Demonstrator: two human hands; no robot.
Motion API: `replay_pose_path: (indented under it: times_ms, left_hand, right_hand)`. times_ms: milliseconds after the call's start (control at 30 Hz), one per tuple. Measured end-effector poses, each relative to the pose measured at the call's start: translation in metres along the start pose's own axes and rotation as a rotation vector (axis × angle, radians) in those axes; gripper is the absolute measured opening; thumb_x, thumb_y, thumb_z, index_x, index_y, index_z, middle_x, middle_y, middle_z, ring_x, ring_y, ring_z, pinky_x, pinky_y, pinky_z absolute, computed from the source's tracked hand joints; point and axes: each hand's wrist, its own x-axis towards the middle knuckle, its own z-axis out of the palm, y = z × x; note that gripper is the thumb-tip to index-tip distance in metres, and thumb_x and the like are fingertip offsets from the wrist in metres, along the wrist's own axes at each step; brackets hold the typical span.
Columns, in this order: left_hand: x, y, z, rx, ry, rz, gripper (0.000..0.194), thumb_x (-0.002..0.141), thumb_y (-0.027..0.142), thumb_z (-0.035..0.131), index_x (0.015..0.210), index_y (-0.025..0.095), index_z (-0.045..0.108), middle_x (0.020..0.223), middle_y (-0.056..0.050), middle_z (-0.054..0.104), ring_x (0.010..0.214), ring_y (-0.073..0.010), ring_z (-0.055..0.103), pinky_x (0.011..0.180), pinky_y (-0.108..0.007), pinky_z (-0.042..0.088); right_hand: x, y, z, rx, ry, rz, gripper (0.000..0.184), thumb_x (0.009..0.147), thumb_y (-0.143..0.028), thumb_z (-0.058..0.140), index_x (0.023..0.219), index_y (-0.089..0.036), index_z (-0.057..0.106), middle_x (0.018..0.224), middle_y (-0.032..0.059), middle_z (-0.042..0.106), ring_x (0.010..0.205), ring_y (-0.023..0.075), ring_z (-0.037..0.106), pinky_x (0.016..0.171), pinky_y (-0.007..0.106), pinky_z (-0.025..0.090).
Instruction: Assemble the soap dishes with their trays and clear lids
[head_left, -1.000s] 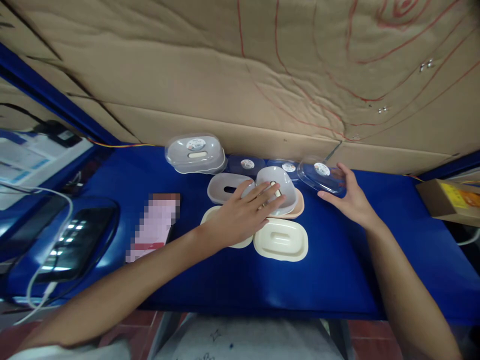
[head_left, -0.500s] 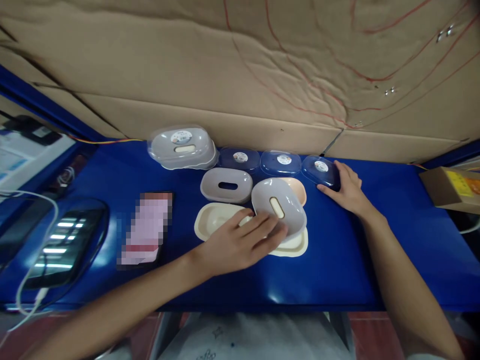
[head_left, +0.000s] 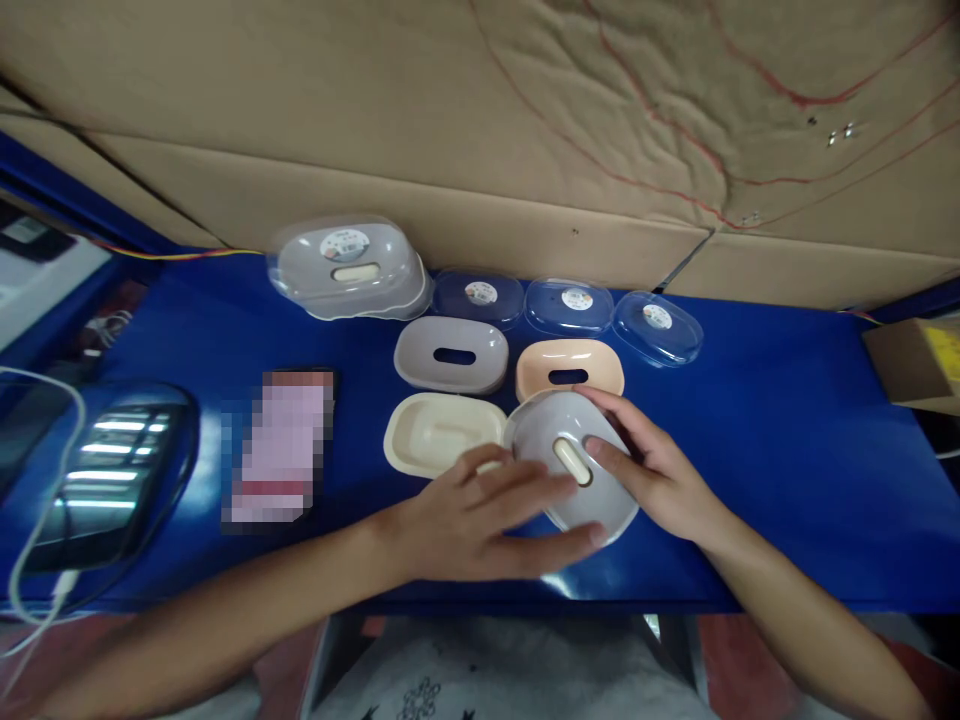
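A grey soap dish [head_left: 611, 505] with a cream bar in its centre slot is tilted near the table's front. My right hand [head_left: 675, 490] grips its right side, thumb on the inner face and fingers at the far edge. Over its left side my left hand [head_left: 472, 520] hovers with spread, slightly blurred fingers; contact is unclear. A cream tray [head_left: 424, 430] lies partly behind the left hand. Beyond stand a second grey dish [head_left: 409, 350] and a peach dish [head_left: 534, 365], both with open slots. What lies beneath the held dish is hidden.
Three clear lids, a left lid [head_left: 450, 300], a middle lid [head_left: 547, 310] and a right lid [head_left: 675, 345], lie along the cardboard wall [head_left: 375, 120]. A lidded grey dish [head_left: 307, 265] is at back left. A phone [head_left: 281, 450] and tablet [head_left: 112, 480] lie left; a cardboard box [head_left: 900, 365] stands right.
My right hand has left the right-hand clear lid and taken hold of the grey dish. The dish has come nearer and turned, uncovering more of the peach dish. The view has shifted slightly.
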Motion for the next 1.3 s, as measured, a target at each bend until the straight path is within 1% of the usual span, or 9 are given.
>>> replay_pose_path:
  times_ms: [100,200,333,500,767,900,1000,1167,1300]
  left_hand:
    - [0.000,-0.008,-0.002,-0.254,-0.020,-0.259,0.110,0.088,0.067,0.080,0.173,0.033,0.020,0.161,-0.016,0.054,0.142,-0.0337,0.056,0.113,-0.048,0.051]
    - [0.002,-0.011,-0.004,-0.511,-0.198,-0.389,0.141,0.074,0.058,0.095,0.175,0.030,0.000,0.166,-0.020,0.048,0.149,-0.0359,0.053,0.118,-0.050,0.052]
    - [0.000,-0.006,0.001,-0.582,-0.176,-0.461,0.136,0.066,0.052,0.101,0.172,0.033,0.016,0.162,-0.019,0.053,0.149,-0.0373,0.054,0.122,-0.054,0.050]
    - [-0.006,-0.007,0.013,-0.545,-0.013,-0.576,0.130,0.057,0.066,0.099,0.164,0.029,0.034,0.155,-0.020,0.054,0.142,-0.0412,0.059,0.117,-0.058,0.054]
    - [-0.009,-0.006,0.015,-0.466,-0.018,-0.515,0.145,0.055,0.070,0.098,0.171,0.031,0.019,0.163,-0.023,0.046,0.148,-0.0459,0.053,0.117,-0.060,0.054]
    - [-0.005,-0.006,0.014,-0.418,-0.037,-0.506,0.129,0.074,0.061,0.094,0.171,0.029,0.015,0.162,-0.022,0.050,0.143,-0.0409,0.059,0.115,-0.056,0.056]
    - [-0.005,-0.008,0.021,-0.368,-0.041,-0.482,0.091,0.093,0.042,0.082,0.165,0.029,0.027,0.149,-0.016,0.061,0.133,-0.0318,0.065,0.112,-0.049,0.058]
    - [-0.011,-0.001,0.037,-0.300,-0.082,-0.390,0.058,0.096,0.030,0.074,0.149,0.026,0.052,0.140,-0.015,0.063,0.128,-0.0319,0.064,0.107,-0.047,0.057]
    - [-0.012,0.008,0.037,-0.083,-0.178,-0.080,0.032,0.102,0.035,0.065,0.133,0.026,0.065,0.128,-0.012,0.069,0.119,-0.0308,0.065,0.110,-0.051,0.051]
  right_hand:
    - [-0.001,0.002,-0.010,-0.016,-0.133,-0.048,0.047,0.105,-0.040,0.066,0.151,-0.039,0.058,0.156,0.0026,0.064,0.143,0.0291,0.062,0.118,0.050,0.055]
    - [-0.006,0.001,-0.009,-0.010,-0.140,-0.091,0.046,0.107,-0.037,0.064,0.152,-0.037,0.056,0.151,0.0042,0.068,0.138,0.0268,0.066,0.114,0.046,0.058]
    - [-0.012,0.003,-0.001,-0.226,-0.064,-0.243,0.054,0.107,-0.040,0.063,0.158,-0.038,0.048,0.160,0.0081,0.058,0.149,0.0299,0.056,0.124,0.053,0.048]
    - [-0.016,0.014,0.007,-0.534,-0.137,-0.388,0.129,0.077,-0.067,0.089,0.174,-0.030,0.013,0.172,0.0216,0.037,0.157,0.0474,0.040,0.124,0.067,0.042]
    - [-0.013,0.012,-0.011,-0.385,-0.106,-0.497,0.109,0.075,-0.035,0.089,0.165,-0.036,0.028,0.165,0.0164,0.048,0.151,0.0410,0.051,0.121,0.059,0.049]
    - [-0.014,0.012,-0.033,-0.278,-0.133,-0.452,0.091,0.085,-0.046,0.082,0.163,-0.035,0.036,0.163,0.0158,0.051,0.150,0.0413,0.053,0.120,0.058,0.048]
    - [-0.010,0.018,-0.040,-0.200,-0.147,-0.364,0.079,0.094,-0.052,0.073,0.162,-0.034,0.037,0.166,0.0158,0.047,0.152,0.0406,0.049,0.123,0.058,0.043]
    - [0.006,0.039,-0.020,-0.193,-0.068,-0.399,0.065,0.099,-0.050,0.068,0.157,-0.035,0.042,0.166,0.0138,0.046,0.156,0.0383,0.044,0.126,0.059,0.039]
    - [0.016,0.056,0.002,-0.244,0.055,-0.491,0.057,0.099,-0.051,0.068,0.150,-0.034,0.049,0.164,0.0137,0.047,0.155,0.0371,0.045,0.124,0.055,0.042]
